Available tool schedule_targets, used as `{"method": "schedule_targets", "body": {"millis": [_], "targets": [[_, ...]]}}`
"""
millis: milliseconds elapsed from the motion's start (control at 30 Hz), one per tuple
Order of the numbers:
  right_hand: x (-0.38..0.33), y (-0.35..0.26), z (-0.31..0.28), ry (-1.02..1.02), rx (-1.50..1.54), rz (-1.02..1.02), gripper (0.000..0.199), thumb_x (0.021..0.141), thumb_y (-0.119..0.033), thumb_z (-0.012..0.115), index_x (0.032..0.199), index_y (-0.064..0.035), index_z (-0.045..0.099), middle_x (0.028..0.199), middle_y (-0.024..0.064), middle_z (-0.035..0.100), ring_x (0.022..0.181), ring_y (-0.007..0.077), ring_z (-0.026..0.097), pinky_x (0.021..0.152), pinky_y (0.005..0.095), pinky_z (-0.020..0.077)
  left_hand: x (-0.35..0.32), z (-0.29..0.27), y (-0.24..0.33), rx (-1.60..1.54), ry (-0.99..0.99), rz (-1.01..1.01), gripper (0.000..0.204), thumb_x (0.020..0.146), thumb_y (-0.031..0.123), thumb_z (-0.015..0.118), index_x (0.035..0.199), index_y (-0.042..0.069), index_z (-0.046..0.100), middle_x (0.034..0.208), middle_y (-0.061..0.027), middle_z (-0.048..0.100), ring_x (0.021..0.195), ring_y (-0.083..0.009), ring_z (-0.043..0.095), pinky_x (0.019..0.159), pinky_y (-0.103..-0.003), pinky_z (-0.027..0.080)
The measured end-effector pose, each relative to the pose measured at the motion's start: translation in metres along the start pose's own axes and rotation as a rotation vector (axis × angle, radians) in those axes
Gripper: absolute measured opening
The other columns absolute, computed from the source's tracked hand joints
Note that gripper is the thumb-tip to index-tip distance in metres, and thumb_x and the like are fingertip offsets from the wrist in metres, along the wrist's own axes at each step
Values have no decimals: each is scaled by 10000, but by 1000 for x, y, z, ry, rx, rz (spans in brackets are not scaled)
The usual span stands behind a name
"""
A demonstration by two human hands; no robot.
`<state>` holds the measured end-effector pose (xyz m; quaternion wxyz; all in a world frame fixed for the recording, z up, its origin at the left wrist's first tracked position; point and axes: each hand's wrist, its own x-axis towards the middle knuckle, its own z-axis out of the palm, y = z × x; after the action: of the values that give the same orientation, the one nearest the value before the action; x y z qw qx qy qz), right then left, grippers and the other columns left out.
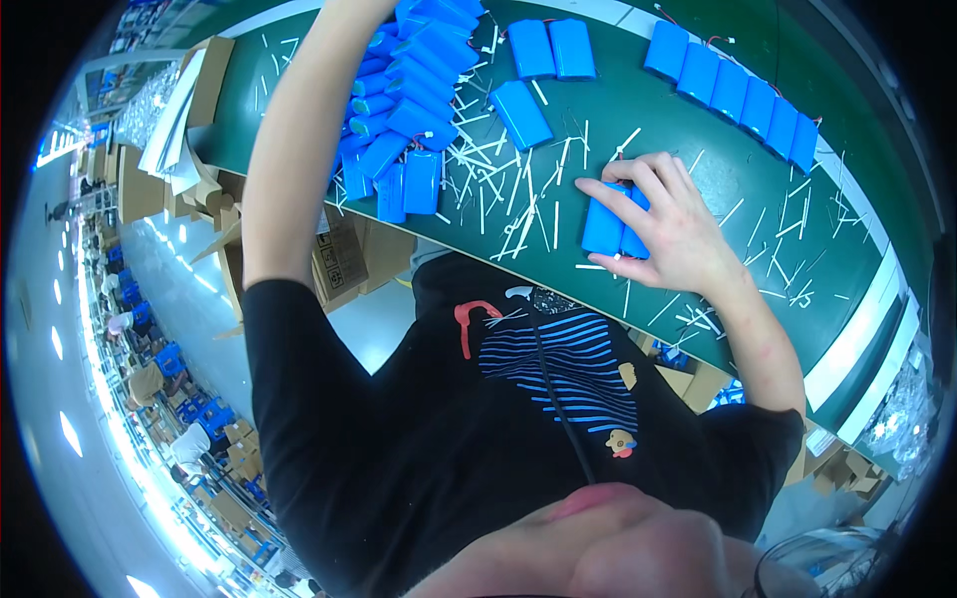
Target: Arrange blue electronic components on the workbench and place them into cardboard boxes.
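Observation:
My right hand (673, 219) is curled over a pair of blue shrink-wrapped battery packs (602, 227) lying side by side on the green table. Its thumb is at their near edge and its fingers reach over the far end, hiding much of the second pack. My left forearm (309, 140) stretches past a heap of blue battery packs (424, 75) to the top edge, where the hand passes out of the picture. Two packs (551, 50) lie together beyond the middle, and a single tilted pack (521, 116) lies nearer.
A slanting row of several battery packs (733, 92) with thin leads lies at the far right. Thin white strips (518, 199) are scattered over the green tabletop (638, 95). Open cardboard boxes (344, 249) stand below the table's left edge. Clear plastic wrap (897, 409) hangs at the right.

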<state>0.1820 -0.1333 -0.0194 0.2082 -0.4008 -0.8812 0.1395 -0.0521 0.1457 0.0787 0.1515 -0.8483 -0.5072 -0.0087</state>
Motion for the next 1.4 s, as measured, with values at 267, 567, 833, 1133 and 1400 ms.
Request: {"method": "schedule_targets", "body": {"millis": [267, 567, 833, 1133, 1400], "targets": [[-6, 1, 3, 29, -33, 9, 665, 780, -371, 787, 1370, -136, 586, 1245, 87, 543, 1103, 292, 493, 1005, 431, 428, 65, 58, -57, -231, -366, 118, 559, 763, 388, 780, 1128, -30, 710, 1017, -216, 744, 952, -409, 692, 838, -460, 573], [-13, 9, 9, 57, -25, 11, 642, 788, -392, 787, 1342, -141, 580, 1234, 88, 530, 1106, 281, 478, 972, 406, 420, -40, -45, 40, -569, -42, 404, 665, 718, 269, 834, 1259, -67, 644, 1160, -190, 722, 999, -324, 694, 931, -372, 536], [-5, 3, 6, 36, -49, -17, 650, 790, -383, 772, 1361, -133, 588, 1243, 92, 539, 1097, 292, 490, 1004, 424, 427, -60, 20, 112, -489, -586, 417, 711, 821, 342, 785, 1387, 2, 520, 1222, -189, 621, 1086, -360, 632, 978, -397, 503], [-9, 8, 6, 58, -47, 2, 648, 787, -375, 778, 1358, -128, 595, 1244, 91, 541, 1091, 292, 492, 1000, 422, 433, -86, 33, 102, -369, 4, 431, 757, 907, 554, 636, 1399, -3, 493, 1272, -215, 557, 1045, -384, 605, 939, -447, 502], [-11, 4, 4, 46, -33, -30, 653, 797, -339, 786, 1381, -125, 586, 1240, 102, 538, 1072, 292, 503, 996, 410, 439, -60, 42, 116, -322, -466, 388, 761, 924, 613, 563, 1363, -7, 511, 1202, -194, 567, 979, -360, 603, 875, -424, 516]]}}
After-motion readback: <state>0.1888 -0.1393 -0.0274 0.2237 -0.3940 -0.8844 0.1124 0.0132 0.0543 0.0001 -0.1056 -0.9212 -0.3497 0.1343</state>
